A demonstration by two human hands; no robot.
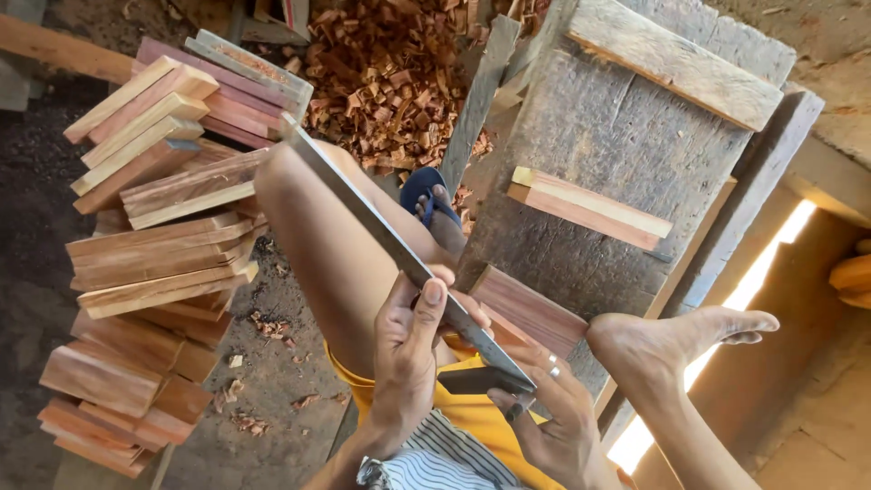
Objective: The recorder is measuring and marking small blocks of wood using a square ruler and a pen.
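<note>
- The long steel blade (390, 238) slants from the lower right up toward the stacked wood, across the person's raised knee and above the reddish wood block (531, 308) on the grey workbench (617, 136).
- The right hand (553, 417) is closed around the blade's dark handle (485, 379).
- The left hand (408, 349) pinches the blade mid-length, thumb on top.
- A bare foot (676, 336) rests on the bench edge beside the block.
- To handle it well, fingers probably belong on the blade's flat, off its edge.
- A second block (590, 207) lies further up; stacked wood pieces (154, 245) and a heap of chips (390, 73) lie beyond.
</note>
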